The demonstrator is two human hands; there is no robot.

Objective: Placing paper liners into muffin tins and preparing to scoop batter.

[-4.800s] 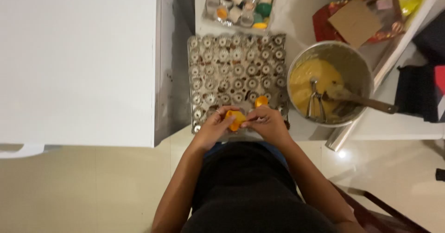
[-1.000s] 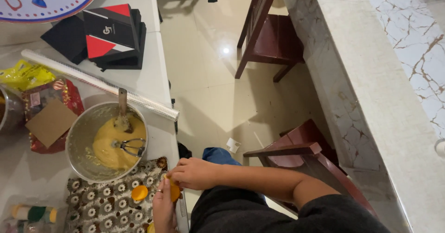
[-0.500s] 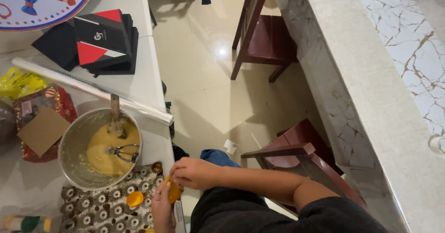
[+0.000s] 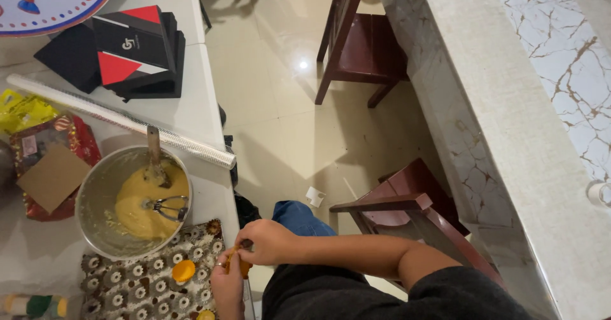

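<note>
Two hands, one small cup over the tray's edge

Both the right hand (image 4: pixel 270 242) and left hand (image 4: pixel 228 282) pinch an orange paper cup (image 4: pixel 240 264) just right of the patterned tray (image 4: pixel 137 282) (beyond its edge). Squeezing might spill batter past the tray.

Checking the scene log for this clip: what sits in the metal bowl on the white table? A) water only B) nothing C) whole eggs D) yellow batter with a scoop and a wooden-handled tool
D: the metal bowl holds yellow batter, with a metal scoop and a wooden-handled tool resting in it.
</note>
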